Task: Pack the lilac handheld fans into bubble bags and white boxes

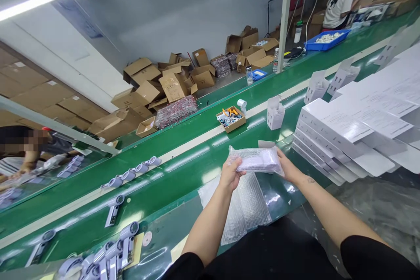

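Observation:
A bubble-wrap pouch [257, 160] with a pale lavender item inside is held level over the near side of the green bench. My left hand [230, 174] grips its left end, thumb on top and fingers below. At the opposite end my right hand [287, 167] is closed on the pouch, its fingers partly hidden. A white carton flap [266, 144] shows just behind the pouch; whether my right hand touches it I cannot tell. Beneath my hands, flat bubble-wrap bags [246, 210] lie on the bench near my body.
Flat white cartons [354, 131] are stacked at right, with an upright open carton [274, 113] beyond the pouch. Pale handheld fans [113, 251] are piled at lower left; others lie along the belt [170, 179]. A small parts box [231, 119] sits ahead. Co-workers sit at both sides.

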The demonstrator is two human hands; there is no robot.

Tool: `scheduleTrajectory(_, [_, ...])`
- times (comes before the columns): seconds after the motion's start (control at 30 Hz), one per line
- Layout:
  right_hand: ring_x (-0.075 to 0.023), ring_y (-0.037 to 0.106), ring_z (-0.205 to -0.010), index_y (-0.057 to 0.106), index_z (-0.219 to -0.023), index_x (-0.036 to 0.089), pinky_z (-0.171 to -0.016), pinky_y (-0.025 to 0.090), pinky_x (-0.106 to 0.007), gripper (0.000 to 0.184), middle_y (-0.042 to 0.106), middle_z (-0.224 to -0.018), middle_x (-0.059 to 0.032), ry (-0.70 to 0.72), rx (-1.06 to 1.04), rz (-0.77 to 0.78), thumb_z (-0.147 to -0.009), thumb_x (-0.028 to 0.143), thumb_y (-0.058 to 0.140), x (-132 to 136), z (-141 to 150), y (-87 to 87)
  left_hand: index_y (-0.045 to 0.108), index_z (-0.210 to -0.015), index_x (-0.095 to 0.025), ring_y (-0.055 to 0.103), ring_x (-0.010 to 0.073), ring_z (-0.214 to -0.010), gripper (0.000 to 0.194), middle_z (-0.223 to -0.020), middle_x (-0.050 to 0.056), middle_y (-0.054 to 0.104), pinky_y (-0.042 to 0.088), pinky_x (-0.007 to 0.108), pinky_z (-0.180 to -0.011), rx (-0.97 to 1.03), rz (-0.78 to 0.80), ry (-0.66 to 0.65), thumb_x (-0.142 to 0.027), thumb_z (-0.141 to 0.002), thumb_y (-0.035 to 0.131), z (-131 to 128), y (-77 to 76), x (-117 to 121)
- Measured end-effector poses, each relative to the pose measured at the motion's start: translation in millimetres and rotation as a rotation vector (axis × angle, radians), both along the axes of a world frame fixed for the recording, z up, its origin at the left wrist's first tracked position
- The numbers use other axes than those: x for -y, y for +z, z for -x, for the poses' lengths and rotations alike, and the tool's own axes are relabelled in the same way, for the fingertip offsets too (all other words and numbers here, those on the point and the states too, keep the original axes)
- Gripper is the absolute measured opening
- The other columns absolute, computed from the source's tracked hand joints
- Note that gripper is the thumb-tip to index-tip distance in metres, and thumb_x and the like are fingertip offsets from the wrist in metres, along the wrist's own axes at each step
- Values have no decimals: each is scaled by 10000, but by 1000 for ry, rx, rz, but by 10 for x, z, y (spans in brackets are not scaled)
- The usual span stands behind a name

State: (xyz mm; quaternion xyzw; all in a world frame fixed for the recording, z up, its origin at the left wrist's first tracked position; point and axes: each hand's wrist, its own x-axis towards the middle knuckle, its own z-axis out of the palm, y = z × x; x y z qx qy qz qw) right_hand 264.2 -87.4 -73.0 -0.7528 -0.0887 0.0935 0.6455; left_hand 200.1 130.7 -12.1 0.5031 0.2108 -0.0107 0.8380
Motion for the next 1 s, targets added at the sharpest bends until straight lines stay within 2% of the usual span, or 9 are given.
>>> scheduleTrajectory(0.1, [-265,430,-1198,593,-961,206,-1065,281,-439,447,503,-1196,-86,142,190,60,-533,203,724,4,-162,-79,537,-858,-152,540,107,-588,334,-730,-7,553,483,226,-479,-6,-238,94,-355,-651,702,-192,52,52])
scheduleTrajectory(0.2, [-272,454,-1154,561,-1007,197,-1047,301,-455,511,508,-1146,-92,164,309,128,-526,204,734,7,-249,-199,536,-819,-176,545,138,-668,147,-737,3,538,493,262,-594,90,-828,95,-304,-761,579,-276,101,110])
scheduleTrajectory(0.3, [-268,488,-1107,551,-1003,201,-997,368,-442,545,510,-1134,-85,149,284,58,-502,210,766,19,-268,-283,556,-836,-190,544,178,-768,73,-858,55,530,474,296,-702,198,-1454,-17,-176,-770,528,-280,126,320])
scheduleTrajectory(0.4, [-283,488,-1114,553,-978,192,-987,384,-450,550,516,-1152,-97,130,211,-17,-484,241,789,63,-242,-334,567,-888,-184,534,205,-777,120,-904,97,500,462,307,-670,248,-1787,-189,-157,-798,492,-346,110,673])
scheduleTrajectory(0.5, [-301,482,-1137,551,-994,205,-1008,352,-495,521,544,-1128,-87,115,179,34,-524,267,767,121,-209,-383,555,-997,-190,520,234,-822,184,-944,118,493,456,309,-629,364,-1909,-402,-192,-847,448,-524,66,972])
scheduleTrajectory(0.6, [-304,504,-1107,553,-1018,218,-991,365,-512,523,552,-1116,-73,99,140,77,-540,274,759,163,-198,-435,545,-1051,-196,519,245,-849,218,-991,128,500,455,320,-631,376,-1942,-576,-201,-861,440,-677,34,1055])
scheduleTrajectory(0.7, [-284,551,-1013,556,-1050,217,-950,411,-491,585,528,-1156,-75,74,93,49,-515,277,784,187,-209,-490,551,-1057,-199,525,256,-924,211,-1019,122,527,455,345,-688,318,-1931,-622,-231,-878,446,-624,31,980])
scheduleTrajectory(0.8, [-292,538,-1054,549,-1085,212,-970,401,-475,604,517,-1181,-90,91,138,23,-532,283,781,204,-221,-556,496,-1181,-202,429,292,-1163,331,-1164,128,528,406,436,-862,430,-1927,-610,-360,-893,453,-395,-26,907])
scheduleTrajectory(1.0, [-311,408,-1226,446,-1190,225,-948,429,-501,549,408,-1318,-118,221,361,50,-688,288,657,201,-212,-684,483,-1227,-197,299,281,-1306,499,-1302,109,500,138,612,-1043,431,-2053,-715,-542,-902,328,-255,-349,898])
